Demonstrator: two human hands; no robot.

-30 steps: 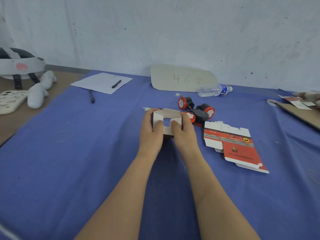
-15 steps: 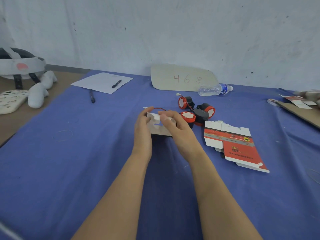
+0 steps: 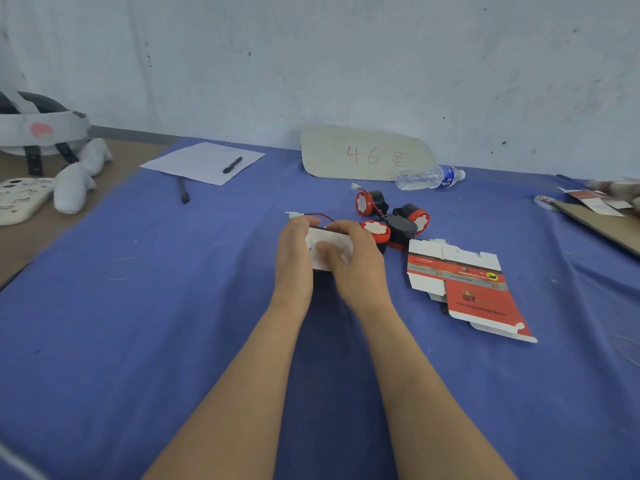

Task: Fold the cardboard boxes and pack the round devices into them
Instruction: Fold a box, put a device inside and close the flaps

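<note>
A small white cardboard box [image 3: 329,245] sits between my hands at the table's middle. My left hand [image 3: 294,252] grips its left side. My right hand [image 3: 353,261] curls over its top and right side, thumb pressed on the white flap. Much of the box is hidden by my fingers. Three round black-and-red devices [image 3: 375,230] [image 3: 367,202] [image 3: 414,218] lie just right of the box, with a red and black wire and white plug [image 3: 294,214] trailing behind my left hand. Two flat red-and-white boxes [image 3: 478,289] lie stacked to the right.
A blue cloth [image 3: 138,323] covers the table. At the back lie paper with a pen [image 3: 232,164], another pen [image 3: 183,190], a cardboard sign [image 3: 360,154] and a water bottle [image 3: 429,176]. White items and a headset [image 3: 38,133] are at left, a cardboard sheet [image 3: 602,220] at right.
The box stood open as a tube a second ago; my right hand has since moved over its top and folded the flaps down. My left hand stayed on the left side.
</note>
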